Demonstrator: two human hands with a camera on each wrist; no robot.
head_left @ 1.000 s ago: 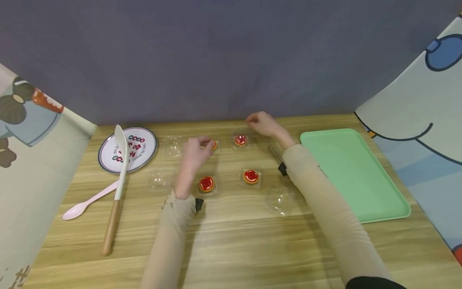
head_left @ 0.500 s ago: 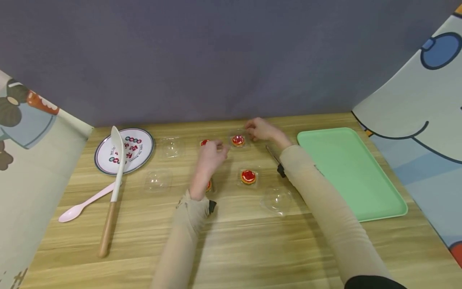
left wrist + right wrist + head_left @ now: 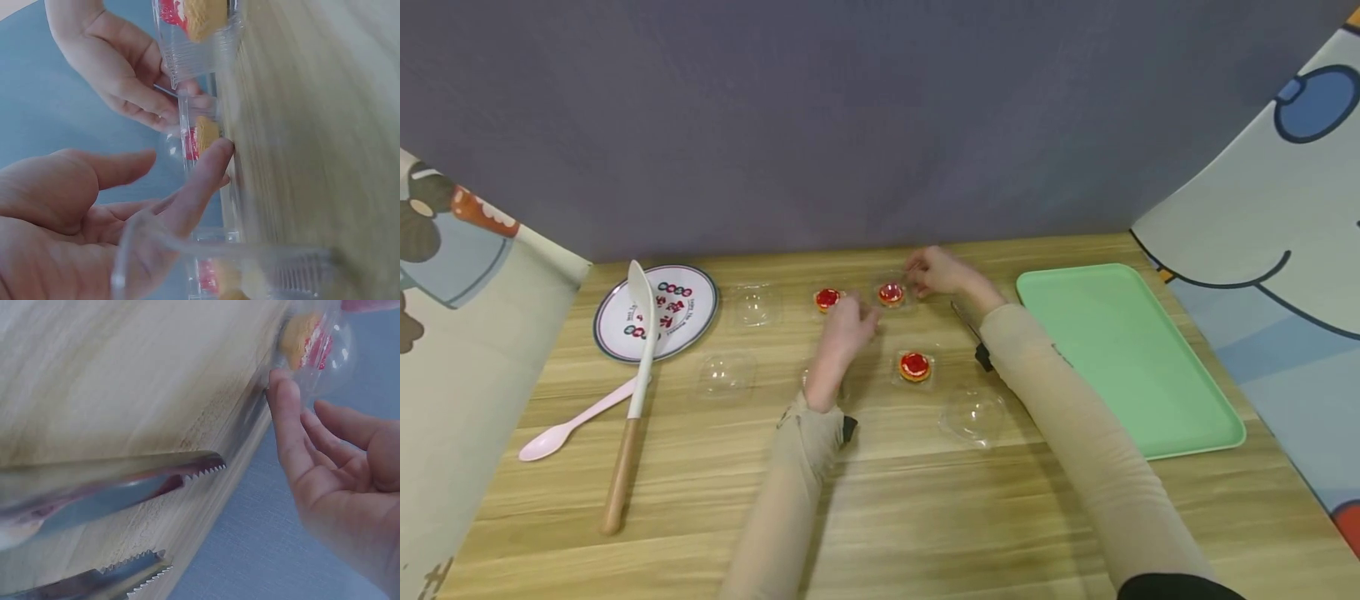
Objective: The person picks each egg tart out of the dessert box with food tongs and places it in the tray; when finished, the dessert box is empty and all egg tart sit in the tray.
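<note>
My left hand (image 3: pixel 847 327) reaches to the near left of a tart (image 3: pixel 891 293) in a clear plastic box at the back. In the left wrist view its index finger stretches down beside the box, with the thumb apart. My right hand (image 3: pixel 937 271) pinches the right edge of that box between thumb and fingers. A clear dome (image 3: pixel 342 350) covers this red-topped tart. Another boxed tart (image 3: pixel 827 299) sits just left of it, and a third (image 3: pixel 914 367) lies nearer. A further boxed tart is mostly hidden under my left wrist.
Clear lids (image 3: pixel 755 305) stand open on the left, another clear lid (image 3: pixel 974 415) near right. Metal tongs (image 3: pixel 125 494) lie below my right wrist. A green tray (image 3: pixel 1127 358) is right; a plate (image 3: pixel 688 321), a wooden-handled spoon (image 3: pixel 622 475) and a pink spoon (image 3: pixel 550 442) are left.
My left hand has moved right, from the back left tart to the back right boxed tart. My right hand has come down slightly onto that box's edge.
</note>
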